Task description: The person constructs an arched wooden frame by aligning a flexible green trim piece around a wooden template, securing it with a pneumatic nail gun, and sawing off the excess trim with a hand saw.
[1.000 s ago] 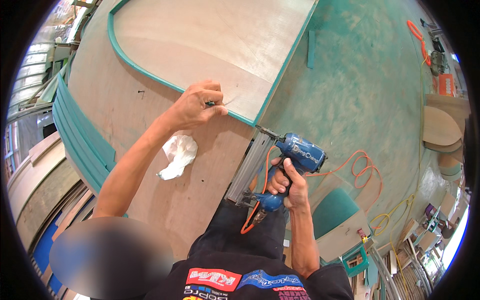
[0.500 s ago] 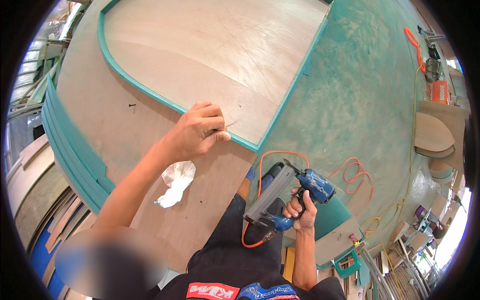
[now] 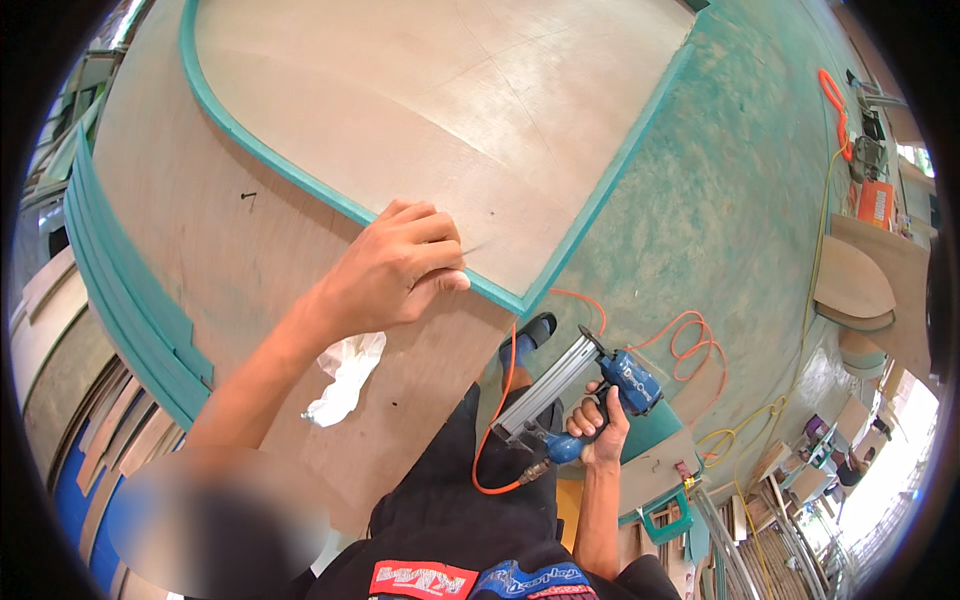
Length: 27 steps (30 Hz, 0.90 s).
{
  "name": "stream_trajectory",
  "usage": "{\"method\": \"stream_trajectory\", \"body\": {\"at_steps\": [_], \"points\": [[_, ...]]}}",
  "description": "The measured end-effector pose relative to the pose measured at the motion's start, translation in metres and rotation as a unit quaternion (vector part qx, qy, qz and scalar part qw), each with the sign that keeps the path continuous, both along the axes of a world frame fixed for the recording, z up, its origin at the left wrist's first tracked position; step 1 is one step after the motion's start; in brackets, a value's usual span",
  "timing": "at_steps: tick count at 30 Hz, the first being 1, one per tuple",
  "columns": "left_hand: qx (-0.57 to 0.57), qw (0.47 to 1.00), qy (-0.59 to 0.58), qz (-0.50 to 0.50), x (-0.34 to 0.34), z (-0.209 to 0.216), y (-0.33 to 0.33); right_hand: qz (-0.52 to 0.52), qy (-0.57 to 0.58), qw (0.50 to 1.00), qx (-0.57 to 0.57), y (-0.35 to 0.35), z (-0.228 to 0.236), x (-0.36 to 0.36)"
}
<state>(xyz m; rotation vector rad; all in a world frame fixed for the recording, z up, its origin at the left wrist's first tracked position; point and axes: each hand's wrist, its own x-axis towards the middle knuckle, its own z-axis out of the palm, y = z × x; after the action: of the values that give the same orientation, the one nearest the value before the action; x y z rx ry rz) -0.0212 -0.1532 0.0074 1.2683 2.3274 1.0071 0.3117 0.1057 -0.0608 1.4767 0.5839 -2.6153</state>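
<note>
My left hand [image 3: 405, 262] is closed at the green edging strip [image 3: 300, 180] of a pale plywood panel [image 3: 420, 130], a little left of its near corner. A thin, dark, pointed sliver [image 3: 476, 247] shows beside its fingers; I cannot make out what it is. Low on the right, my right hand [image 3: 597, 425] is wrapped round the handle of a blue pneumatic nail gun [image 3: 632, 380] with a grey magazine. The gun is held apart from the panel, above my leg. An orange air hose [image 3: 478, 440] runs from its handle end.
Under the panel lies a plywood sheet [image 3: 400, 360] bearing a crumpled white plastic bag [image 3: 350, 380] and a dark screw [image 3: 248, 196]. Curved green strips [image 3: 130, 300] are stacked at left. Orange hose loops [image 3: 690, 350] lie on the green-stained floor; cut boards [image 3: 855, 280] stand farther right.
The nail gun in my right hand has shifted slightly left and down. My left hand stays at the edging. The view has shifted a little, and my shoe shows more fully beside the hose.
</note>
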Motion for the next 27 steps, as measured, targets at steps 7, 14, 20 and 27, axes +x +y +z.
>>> {"method": "stream_trajectory", "body": {"at_steps": [7, 14, 20, 27], "points": [[-0.029, 0.981, 0.166, -0.094, 0.026, -0.010, 0.030, 0.017, 0.017, 1.000, -0.016, 0.009, 0.009, 0.003], [0.036, 0.957, 0.239, -0.163, 0.029, -0.030, 0.049, 0.014, 0.028, 0.999, -0.009, 0.022, 0.006, 0.024], [-0.023, 0.934, 0.299, -0.193, 0.023, -0.023, 0.045, -0.026, 0.028, 0.999, -0.022, 0.035, -0.003, 0.055], [-0.013, 0.965, 0.261, 0.019, 0.035, 0.009, 0.028, -0.096, 0.024, 0.995, -0.008, 0.054, 0.010, 0.106]]}}
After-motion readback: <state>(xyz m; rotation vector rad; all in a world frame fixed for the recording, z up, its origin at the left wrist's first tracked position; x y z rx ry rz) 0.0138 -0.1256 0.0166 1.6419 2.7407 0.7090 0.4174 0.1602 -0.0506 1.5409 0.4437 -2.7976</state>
